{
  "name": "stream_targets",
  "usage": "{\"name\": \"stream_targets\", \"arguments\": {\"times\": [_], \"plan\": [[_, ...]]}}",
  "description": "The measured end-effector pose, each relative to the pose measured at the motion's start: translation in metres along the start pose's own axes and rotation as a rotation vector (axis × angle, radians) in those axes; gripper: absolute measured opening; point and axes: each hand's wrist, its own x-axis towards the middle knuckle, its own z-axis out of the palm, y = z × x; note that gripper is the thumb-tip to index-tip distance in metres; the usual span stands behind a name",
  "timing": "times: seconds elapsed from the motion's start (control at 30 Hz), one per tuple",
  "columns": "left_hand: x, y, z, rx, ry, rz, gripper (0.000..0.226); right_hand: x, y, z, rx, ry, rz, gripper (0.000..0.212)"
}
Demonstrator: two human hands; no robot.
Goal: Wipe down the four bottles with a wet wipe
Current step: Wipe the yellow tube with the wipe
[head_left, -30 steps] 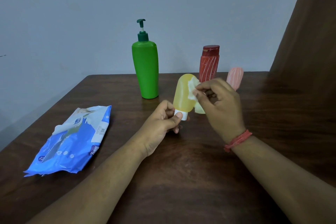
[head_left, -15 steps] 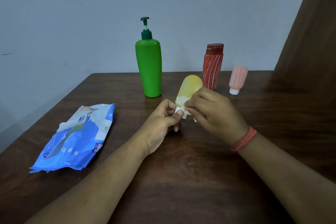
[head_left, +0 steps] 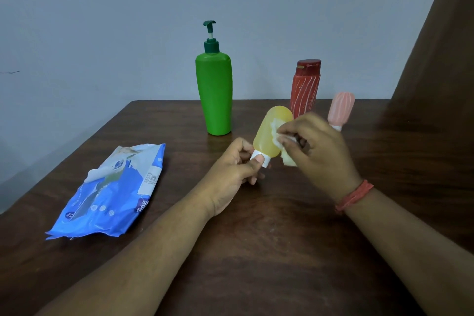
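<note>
My left hand (head_left: 234, 164) pinches the white cap of a small yellow bottle (head_left: 268, 133), held cap-down and tilted above the table. My right hand (head_left: 318, 149) grips a crumpled white wet wipe (head_left: 277, 133) and presses it against the yellow bottle's right side. A tall green pump bottle (head_left: 214, 92) stands behind, left of centre. A red striped bottle (head_left: 305, 87) stands behind my right hand. A small pink ribbed bottle (head_left: 339, 110) stands cap-down to its right, partly hidden by my fingers.
A blue wet-wipe pack (head_left: 112, 192) lies flat on the left of the dark wooden table (head_left: 256, 238), its flap raised. A grey wall runs behind the table. A brown curtain (head_left: 441, 59) hangs at the right.
My right hand slid the wipe down to the bottle's cap end, then back up to the middle of its side. My left hand kept hold of the cap.
</note>
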Motion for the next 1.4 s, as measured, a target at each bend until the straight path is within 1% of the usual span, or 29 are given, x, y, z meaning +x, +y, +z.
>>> {"name": "stream_targets", "arguments": {"times": [0.07,0.1,0.13,0.17,0.23,0.27,0.3,0.4,0.43,0.53,0.63,0.7,0.77,0.8,0.9,0.97,1.07,1.13,1.2,1.3,1.4], "plan": [[0.0,0.001,0.001,-0.074,0.048,-0.021,0.016,-0.003,-0.002,0.004,-0.027,-0.13,-0.08,0.011],[0.0,0.002,0.002,-0.101,0.059,-0.026,0.017,-0.003,-0.002,0.005,-0.052,-0.154,-0.111,0.011],[0.0,0.003,0.002,-0.11,0.057,-0.026,0.017,-0.002,-0.002,0.004,-0.075,-0.137,-0.125,0.01],[0.0,0.003,0.002,-0.102,0.044,-0.023,0.014,-0.001,-0.001,0.003,-0.087,-0.088,-0.112,0.009],[0.0,0.002,0.002,-0.068,0.011,-0.017,0.007,0.001,-0.001,-0.001,-0.081,0.031,-0.029,0.006],[0.0,0.002,0.003,-0.059,0.006,-0.017,0.007,0.001,-0.001,-0.002,-0.073,0.051,-0.002,0.006],[-0.001,0.003,0.003,-0.061,0.011,-0.019,0.007,-0.001,-0.001,-0.001,-0.065,0.028,-0.009,0.006],[-0.001,0.006,0.005,-0.125,0.054,-0.032,0.012,-0.004,-0.005,0.004,-0.053,-0.129,-0.128,0.007],[-0.001,0.006,0.004,-0.143,0.061,-0.041,0.013,-0.004,-0.005,0.006,-0.048,-0.13,-0.135,0.006],[0.0,0.006,0.004,-0.176,0.066,-0.051,0.014,-0.003,-0.004,0.006,-0.012,-0.061,-0.086,0.005],[-0.001,0.004,0.003,-0.2,0.056,-0.046,0.014,-0.004,-0.003,0.007,-0.027,-0.074,-0.098,0.005],[-0.001,0.003,0.002,-0.141,0.003,-0.028,0.012,-0.002,-0.001,0.005,-0.015,0.029,-0.046,0.004],[-0.001,0.003,0.001,-0.03,-0.057,-0.006,0.015,0.001,0.001,0.0,0.021,0.144,0.035,0.002],[-0.001,0.003,0.001,0.026,-0.076,0.003,0.016,0.002,0.002,-0.002,0.046,0.175,0.074,0.002],[-0.003,0.006,0.002,0.167,-0.099,0.007,0.015,0.005,0.003,-0.009,0.139,0.21,0.192,0.006],[-0.005,0.007,0.002,0.228,-0.106,0.006,0.01,0.008,0.004,-0.014,0.261,0.202,0.273,0.01],[-0.007,0.007,0.003,0.197,-0.08,0.006,0.015,0.01,0.004,-0.016,0.44,0.138,0.377,0.02],[-0.007,0.007,0.002,0.128,-0.054,-0.005,0.02,0.009,0.002,-0.013,0.525,0.129,0.411,0.021],[-0.006,0.005,0.002,0.086,-0.031,-0.021,0.017,0.007,-0.002,-0.008,0.601,0.14,0.439,0.02],[-0.004,0.003,0.001,0.067,-0.005,-0.036,0.005,0.005,-0.003,-0.001,0.649,0.159,0.471,0.019],[-0.005,0.004,0.004,0.022,-0.002,-0.033,0.008,0.002,-0.004,0.003,0.685,0.146,0.492,0.016]]}}
